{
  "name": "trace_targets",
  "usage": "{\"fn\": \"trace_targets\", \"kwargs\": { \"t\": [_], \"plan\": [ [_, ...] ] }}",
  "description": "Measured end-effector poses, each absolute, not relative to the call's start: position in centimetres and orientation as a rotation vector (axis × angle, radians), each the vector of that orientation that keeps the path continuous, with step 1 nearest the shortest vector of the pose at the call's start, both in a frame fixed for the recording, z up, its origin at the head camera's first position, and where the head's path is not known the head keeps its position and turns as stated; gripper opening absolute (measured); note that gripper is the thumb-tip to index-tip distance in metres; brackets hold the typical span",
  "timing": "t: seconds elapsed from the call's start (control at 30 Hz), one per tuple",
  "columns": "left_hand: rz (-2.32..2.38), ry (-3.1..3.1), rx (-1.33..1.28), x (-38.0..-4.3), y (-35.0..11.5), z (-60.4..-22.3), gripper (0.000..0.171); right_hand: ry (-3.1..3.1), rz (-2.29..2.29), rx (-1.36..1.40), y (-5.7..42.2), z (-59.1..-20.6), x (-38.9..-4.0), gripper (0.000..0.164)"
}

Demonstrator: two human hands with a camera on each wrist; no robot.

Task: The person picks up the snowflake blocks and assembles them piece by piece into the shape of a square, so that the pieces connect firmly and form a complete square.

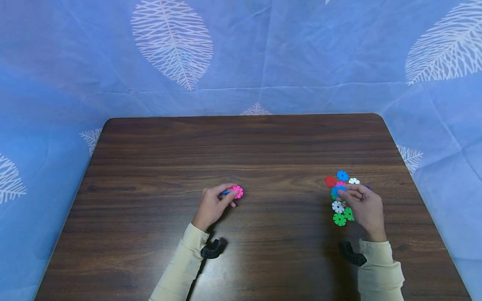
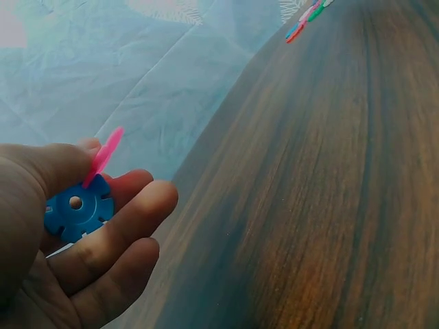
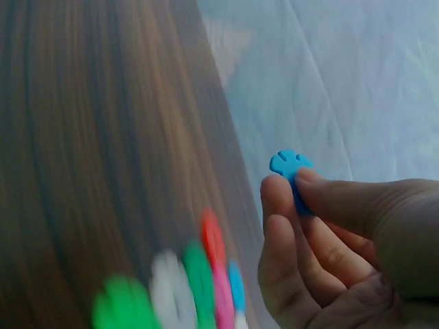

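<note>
My left hand (image 1: 214, 205) pinches a pair of notched plastic discs, a pink disc (image 2: 104, 156) and a blue disc (image 2: 79, 209). The two are joined at their slots, set crosswise to each other, with the thumb at the pink one. On the right side of the table, my right hand (image 1: 365, 209) holds a single blue notched disc (image 3: 289, 164) between thumb and fingertips. That hand is raised over a cluster of loose discs and covers part of it in the head view.
The cluster includes a red disc (image 1: 330, 181), a white disc (image 1: 337, 207), a green disc (image 1: 339, 219) and several others. They lie on a dark wooden table (image 1: 150, 167). Blue cloth (image 1: 241, 54) with white leaf prints surrounds the table.
</note>
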State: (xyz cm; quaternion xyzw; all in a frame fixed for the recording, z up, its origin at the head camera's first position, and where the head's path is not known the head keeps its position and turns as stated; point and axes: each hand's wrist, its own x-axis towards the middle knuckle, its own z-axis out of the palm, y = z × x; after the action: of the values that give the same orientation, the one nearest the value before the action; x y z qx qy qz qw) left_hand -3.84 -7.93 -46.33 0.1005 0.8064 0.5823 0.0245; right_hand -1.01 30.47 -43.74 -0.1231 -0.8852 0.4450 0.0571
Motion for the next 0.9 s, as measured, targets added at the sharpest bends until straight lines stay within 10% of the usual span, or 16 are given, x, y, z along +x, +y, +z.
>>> {"fn": "trace_targets", "kwargs": {
  "t": [0.9],
  "plan": [
    [1.789,2.507,0.43,-3.7,-6.9,-46.4,0.023,-2.644,2.02,0.225,13.7,-44.2,-4.1,0.013]
  ]
}}
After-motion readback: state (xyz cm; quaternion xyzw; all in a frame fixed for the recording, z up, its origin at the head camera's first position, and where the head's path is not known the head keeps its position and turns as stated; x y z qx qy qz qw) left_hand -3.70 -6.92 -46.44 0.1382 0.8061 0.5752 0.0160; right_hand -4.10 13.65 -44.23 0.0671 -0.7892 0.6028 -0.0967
